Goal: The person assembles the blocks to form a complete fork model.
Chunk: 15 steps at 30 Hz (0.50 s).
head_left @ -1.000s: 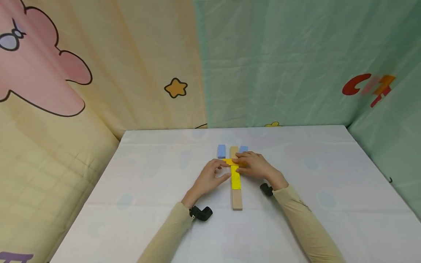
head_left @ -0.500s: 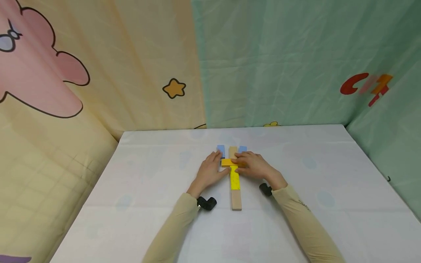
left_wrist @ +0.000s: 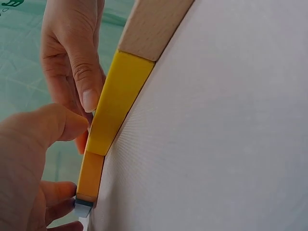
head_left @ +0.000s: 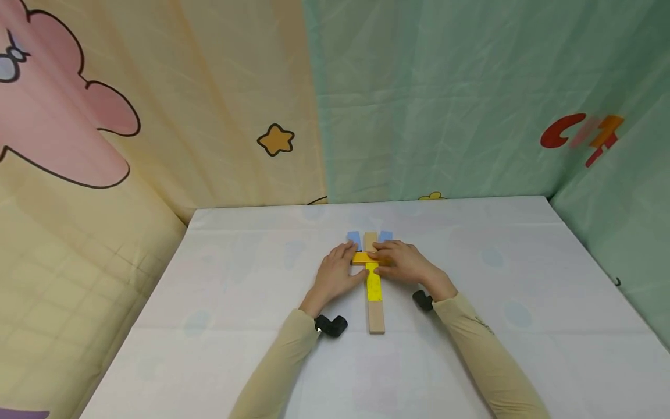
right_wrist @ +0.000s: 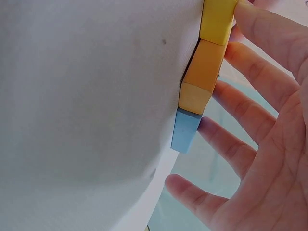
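Note:
My left hand [head_left: 335, 273] rests at the left of a flat block figure. Its fingertips touch the left blue block [head_left: 354, 239], and its thumb reaches the yellow block [head_left: 373, 286]. From the right, my right hand [head_left: 407, 265] lays its fairly straight fingers on the orange block [head_left: 360, 258], partly covering it, and along the right blue block [head_left: 385, 235]. The orange block lies crosswise between the yellow block and a far plain wooden block [head_left: 370, 241]. A second wooden block [head_left: 376, 318] joins the yellow one's near end. In the right wrist view, several fingertips line the orange block [right_wrist: 204, 67].
A white cloth covers the table [head_left: 235, 349]. Behind it hang a yellow curtain [head_left: 220, 116] and a green curtain [head_left: 445, 105]. A black wrist camera [head_left: 331, 326] sits on the left wrist, another black camera [head_left: 422, 301] on the right.
My left hand has moved forward from the orange block's left end to the left blue block. That block now tilts slightly and sits closer to the middle. My right hand has barely moved.

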### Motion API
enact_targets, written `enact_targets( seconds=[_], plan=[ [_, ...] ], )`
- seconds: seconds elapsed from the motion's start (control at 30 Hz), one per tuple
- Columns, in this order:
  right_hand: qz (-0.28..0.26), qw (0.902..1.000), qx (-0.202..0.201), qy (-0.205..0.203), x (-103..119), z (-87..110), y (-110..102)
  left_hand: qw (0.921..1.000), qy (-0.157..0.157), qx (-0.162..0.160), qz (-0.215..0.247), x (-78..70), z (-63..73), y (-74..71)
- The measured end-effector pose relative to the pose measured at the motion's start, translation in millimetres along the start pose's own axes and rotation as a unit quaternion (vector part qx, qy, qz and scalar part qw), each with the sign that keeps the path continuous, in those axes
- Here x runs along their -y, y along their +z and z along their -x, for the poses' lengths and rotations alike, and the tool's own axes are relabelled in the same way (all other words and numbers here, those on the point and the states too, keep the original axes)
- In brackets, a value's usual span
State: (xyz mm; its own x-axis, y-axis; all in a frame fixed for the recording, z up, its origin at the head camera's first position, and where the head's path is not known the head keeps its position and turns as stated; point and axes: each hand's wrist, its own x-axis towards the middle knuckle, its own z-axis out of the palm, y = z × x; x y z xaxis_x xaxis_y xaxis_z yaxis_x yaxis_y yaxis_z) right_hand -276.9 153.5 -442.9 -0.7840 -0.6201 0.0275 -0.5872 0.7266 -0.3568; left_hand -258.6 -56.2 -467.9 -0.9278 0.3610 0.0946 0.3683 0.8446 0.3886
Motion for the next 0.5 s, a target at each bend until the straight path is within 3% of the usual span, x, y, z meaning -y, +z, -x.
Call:
enact_targets(
  seconds=[0.5],
  plan=[
    [0.0, 1.0, -0.002, -0.002, -0.5, 0.2, -0.2, 0.9998, 0.008, -0.014, 0.008, -1.1, 0.1, -1.7]
  ],
)
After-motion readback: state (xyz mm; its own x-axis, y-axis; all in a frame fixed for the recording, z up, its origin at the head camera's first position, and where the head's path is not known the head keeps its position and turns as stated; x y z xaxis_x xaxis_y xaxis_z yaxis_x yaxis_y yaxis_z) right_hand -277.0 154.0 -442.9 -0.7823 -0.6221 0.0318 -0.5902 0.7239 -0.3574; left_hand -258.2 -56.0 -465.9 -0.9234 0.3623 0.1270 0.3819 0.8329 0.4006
